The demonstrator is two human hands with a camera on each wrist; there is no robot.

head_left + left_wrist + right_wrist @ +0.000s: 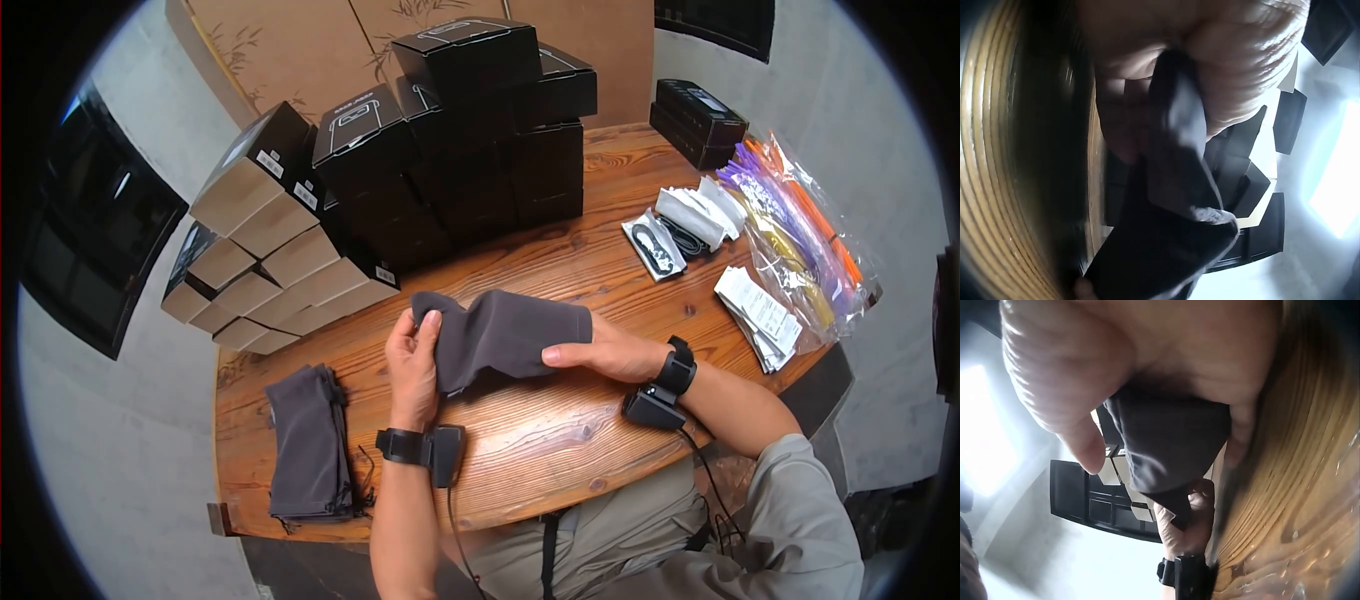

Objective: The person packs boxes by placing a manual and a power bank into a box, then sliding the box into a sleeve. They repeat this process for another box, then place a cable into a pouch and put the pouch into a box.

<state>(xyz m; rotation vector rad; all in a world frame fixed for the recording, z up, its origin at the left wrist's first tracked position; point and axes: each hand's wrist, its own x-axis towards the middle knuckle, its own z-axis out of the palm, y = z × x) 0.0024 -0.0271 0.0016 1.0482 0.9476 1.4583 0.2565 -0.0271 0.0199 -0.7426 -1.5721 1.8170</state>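
Where grey walls [818, 100] flank the wooden table [545, 440], both hands [408, 362] [622, 352] – half-closed – pinch dark cloth [512, 330].

On the table [560, 455], seen from the head, we find the left box stack [285, 250] at the far left and the rear box stack [465, 160] adjoining it on the right. At the far right, one small box [703, 108] lies on another. Before these we note the cable packets [660, 245], with the plastic bag [800, 245] to their right, strips inside it; the paper slips [758, 315] lie nearer us, beside the bag. We locate the pouch pile [308, 445] at the near left, before the left box stack.
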